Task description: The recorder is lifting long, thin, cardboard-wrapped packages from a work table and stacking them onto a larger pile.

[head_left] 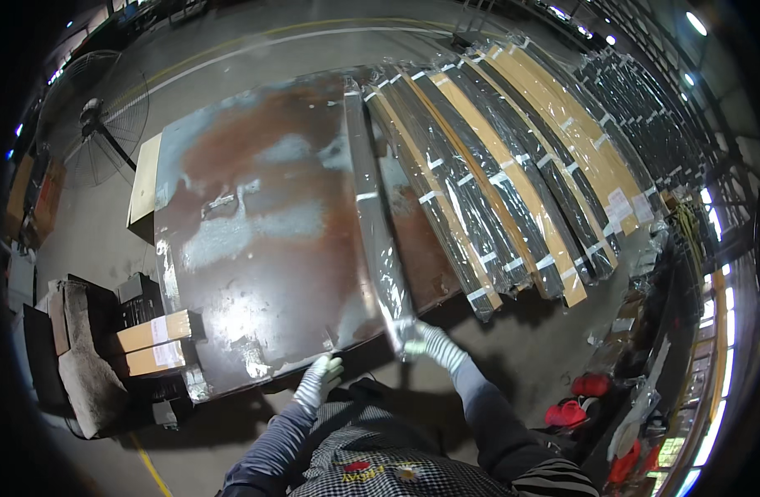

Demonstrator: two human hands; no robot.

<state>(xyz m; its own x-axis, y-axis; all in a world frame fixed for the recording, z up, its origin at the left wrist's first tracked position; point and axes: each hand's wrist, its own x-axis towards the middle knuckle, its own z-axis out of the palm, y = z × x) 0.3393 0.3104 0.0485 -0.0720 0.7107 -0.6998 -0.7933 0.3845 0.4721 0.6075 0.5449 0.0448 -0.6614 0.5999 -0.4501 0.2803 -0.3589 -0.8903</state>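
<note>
**At the near edge of the table: one wrapped bundle in hand**

At the near edge of the worn brown table (pixel 256 240), both gloved hands are at work. The left hand (pixel 318 383) hangs just off the table's front edge with fingers loosely spread; it grips nothing that I can see. The right hand (pixel 430 344) is closed round the near end of a long dark bundle (pixel 372 207) sealed in clear plastic film and banded with pale tape.

That bundle lies lengthwise across the table, its far end reaching toward the back edge. It sits apart from the rest, with bare table on its left and a strip of bare table on its right.

Judgement: the grip is at one extreme end only, so the bundle is likely to sag or swing if lifted there. The free hand would serve better placed further along, under the bundle. The film looks slippery; a firm wrap of the fingers near a tape band should hold better than bare film.

Further right, a row of similar wrapped bundles (pixel 513 174) lies side by side, some dark, some tan.

To the left, flat cartons (pixel 152 344) are stacked on the floor. Beyond them stands a pedestal fan (pixel 94 116).
</note>
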